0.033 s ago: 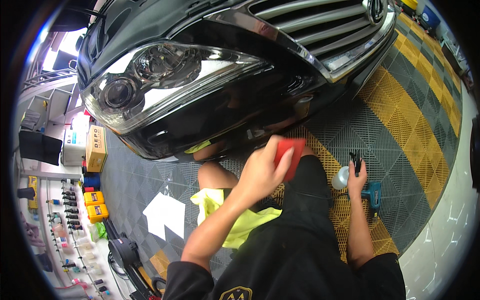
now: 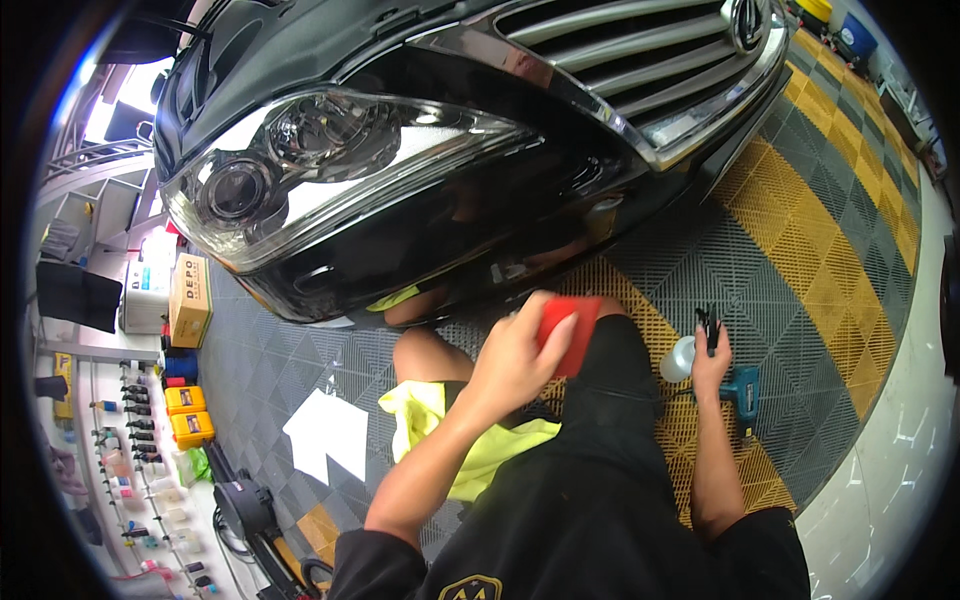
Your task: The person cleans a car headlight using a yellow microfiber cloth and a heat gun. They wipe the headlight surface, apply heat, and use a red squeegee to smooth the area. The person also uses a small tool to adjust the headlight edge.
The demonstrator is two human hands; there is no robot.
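My left hand (image 2: 510,360) grips a flat red squeegee (image 2: 575,325) between thumb and fingers, held above my knees and apart from the bumper. Down at my right side, my right hand (image 2: 711,368) is wrapped round the black trigger head of a whitish spray bottle (image 2: 677,361). Across my lap lies a bright yellow-green cloth (image 2: 480,455). In front of me stands the shiny black bumper (image 2: 430,240) of a car, with its clear headlight (image 2: 330,140) to the upper left.
A teal power drill (image 2: 742,390) lies on the tiled floor beside the bottle. White sheets (image 2: 330,435) lie to my left. Beyond them are a black machine (image 2: 243,508), yellow containers (image 2: 190,428), a cardboard box (image 2: 190,300) and racks of small bottles.
My left hand and the red squeegee have shifted slightly lower and to the left. My right hand keeps its hold on the spray bottle.
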